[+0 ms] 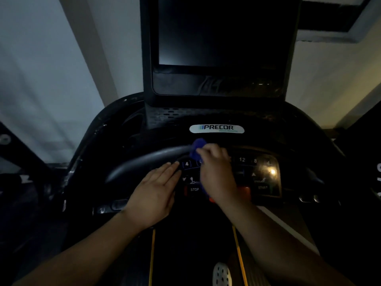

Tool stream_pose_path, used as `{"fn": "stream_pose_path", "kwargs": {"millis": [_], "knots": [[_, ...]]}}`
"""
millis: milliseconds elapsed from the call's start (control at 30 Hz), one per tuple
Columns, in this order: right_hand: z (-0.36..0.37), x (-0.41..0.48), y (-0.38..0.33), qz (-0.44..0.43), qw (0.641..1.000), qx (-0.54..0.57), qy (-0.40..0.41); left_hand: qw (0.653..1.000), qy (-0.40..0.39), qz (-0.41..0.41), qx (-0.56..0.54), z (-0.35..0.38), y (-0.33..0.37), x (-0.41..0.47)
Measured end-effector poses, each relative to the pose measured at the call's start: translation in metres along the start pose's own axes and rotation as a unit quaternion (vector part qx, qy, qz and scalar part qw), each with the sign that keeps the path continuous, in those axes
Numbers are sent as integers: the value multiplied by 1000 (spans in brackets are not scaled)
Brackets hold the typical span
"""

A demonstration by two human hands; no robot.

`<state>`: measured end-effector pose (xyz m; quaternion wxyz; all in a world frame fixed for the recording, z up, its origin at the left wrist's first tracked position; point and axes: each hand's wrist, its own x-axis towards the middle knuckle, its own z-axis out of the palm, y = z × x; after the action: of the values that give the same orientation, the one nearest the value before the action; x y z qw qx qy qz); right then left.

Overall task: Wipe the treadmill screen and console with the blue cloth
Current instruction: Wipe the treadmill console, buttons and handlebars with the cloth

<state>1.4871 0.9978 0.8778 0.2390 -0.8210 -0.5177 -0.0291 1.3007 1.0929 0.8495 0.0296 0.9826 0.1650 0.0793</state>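
The dark treadmill screen [218, 32] stands upright at the top centre. Below it lies the console button panel [255, 174] with lit numbers and a STOP key. My right hand [216, 172] grips the bunched blue cloth [196, 148] over the panel's upper middle, by the curved grey handlebar [144, 159]. The cloth is blurred. My left hand [154, 193] lies flat with straight fingers on the left part of the panel, fingertips near the "4" key.
A white PRECOR badge [216, 129] sits above the panel. The black console housing [107, 129] curves round both sides. The belt with yellow stripes [152, 254] and a white shoe [221, 274] show below. Pale walls lie behind.
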Motion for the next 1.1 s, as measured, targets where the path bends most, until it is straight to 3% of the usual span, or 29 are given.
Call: {"fn": "stream_pose_path", "kwargs": {"millis": [100, 267, 300, 400, 433, 567, 633, 733, 967, 1033, 1100], "knots": [[14, -18, -23, -121, 990, 7, -67, 1000, -7, -26, 2, 4, -2, -12], [14, 10, -32, -23, 1000, -10, -1, 997, -39, -61, 14, 13, 3, -39], [19, 5, -43, -54, 998, -12, -20, 996, -48, -71, 18, 15, 2, -46], [36, -32, -69, -194, 964, -20, -179, 992, -77, -95, 25, 20, -1, -73], [37, -35, -70, -204, 958, -10, -201, 991, -81, -102, 26, 20, -3, -82], [43, -13, -85, -87, 985, -1, -149, 984, -76, -156, 29, 15, -14, -114], [54, -25, -107, -53, 978, -65, -190, 980, -80, -178, 30, 13, -20, -128], [82, -55, -135, -42, 966, -128, -218, 976, -84, -199, 33, 11, -26, -142], [73, -46, -114, -101, 952, -13, -288, 973, -74, -218, 21, 6, -26, -150], [65, -44, -101, -82, 944, -27, -319, 972, -68, -223, 19, 5, -26, -152], [68, -44, -109, -104, 948, -65, -294, 971, -71, -227, 24, 4, -26, -153]]}}
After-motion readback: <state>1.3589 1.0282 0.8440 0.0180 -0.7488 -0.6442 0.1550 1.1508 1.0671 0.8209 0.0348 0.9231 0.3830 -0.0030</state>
